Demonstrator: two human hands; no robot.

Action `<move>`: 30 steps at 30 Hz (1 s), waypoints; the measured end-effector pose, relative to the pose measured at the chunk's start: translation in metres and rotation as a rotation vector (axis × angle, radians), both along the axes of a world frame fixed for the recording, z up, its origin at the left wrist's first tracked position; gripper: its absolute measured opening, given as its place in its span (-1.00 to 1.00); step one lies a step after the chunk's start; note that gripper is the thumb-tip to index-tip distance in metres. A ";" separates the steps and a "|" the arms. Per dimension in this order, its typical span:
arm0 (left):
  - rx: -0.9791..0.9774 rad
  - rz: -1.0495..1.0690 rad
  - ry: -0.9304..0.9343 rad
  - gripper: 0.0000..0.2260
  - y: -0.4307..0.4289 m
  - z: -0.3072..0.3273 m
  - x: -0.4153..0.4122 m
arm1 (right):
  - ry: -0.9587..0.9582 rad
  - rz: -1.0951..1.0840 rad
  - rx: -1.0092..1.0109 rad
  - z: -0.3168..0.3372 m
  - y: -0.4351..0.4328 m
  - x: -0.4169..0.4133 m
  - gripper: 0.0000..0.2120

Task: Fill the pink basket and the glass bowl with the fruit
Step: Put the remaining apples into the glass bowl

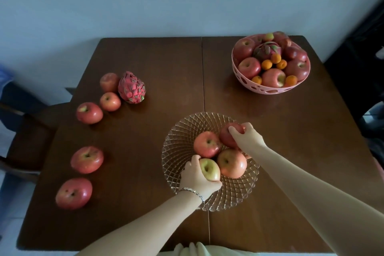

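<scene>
The cut-glass bowl [180, 143] stands at the table's middle front and holds several apples. My left hand [196, 178] grips a yellowish-red apple [209, 169] at the bowl's near side. My right hand [246, 138] grips a dark red apple [227, 136] at the bowl's far right. Two more apples [206, 144] [231, 163] lie between them in the bowl. The pink basket [268, 88] at the far right is heaped with apples, small oranges and a dragon fruit [267, 50].
On the table's left lie several loose apples, among them the nearest one [73, 193], another apple [87, 159] and a third apple [89, 112], plus a pink dragon fruit [131, 87]. A chair [27, 131] stands at the left edge. A wall rises behind the dark wooden table [145, 58].
</scene>
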State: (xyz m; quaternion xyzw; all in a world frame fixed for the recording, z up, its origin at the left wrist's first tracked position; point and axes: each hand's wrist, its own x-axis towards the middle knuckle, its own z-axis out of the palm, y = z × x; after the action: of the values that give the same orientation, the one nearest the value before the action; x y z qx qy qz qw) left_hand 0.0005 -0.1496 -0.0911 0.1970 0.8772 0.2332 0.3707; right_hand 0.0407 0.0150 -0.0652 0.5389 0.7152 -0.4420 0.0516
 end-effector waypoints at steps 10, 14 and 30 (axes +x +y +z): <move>-0.071 -0.111 -0.203 -0.32 -0.002 0.007 -0.025 | -0.128 0.238 0.102 -0.003 -0.004 0.012 -0.52; -0.085 -0.118 -0.186 -0.22 0.002 0.011 -0.022 | -0.200 0.290 0.063 0.000 -0.002 0.017 -0.58; 0.097 -0.094 -0.250 -0.09 0.009 0.006 -0.038 | -0.103 0.657 0.384 -0.007 -0.012 0.027 -0.42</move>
State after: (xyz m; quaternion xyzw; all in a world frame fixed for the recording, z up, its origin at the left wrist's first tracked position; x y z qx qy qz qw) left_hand -0.0371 -0.1405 -0.0848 0.2249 0.8017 0.2804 0.4776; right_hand 0.0676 0.0026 -0.0719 0.3021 0.9162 -0.2321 0.1245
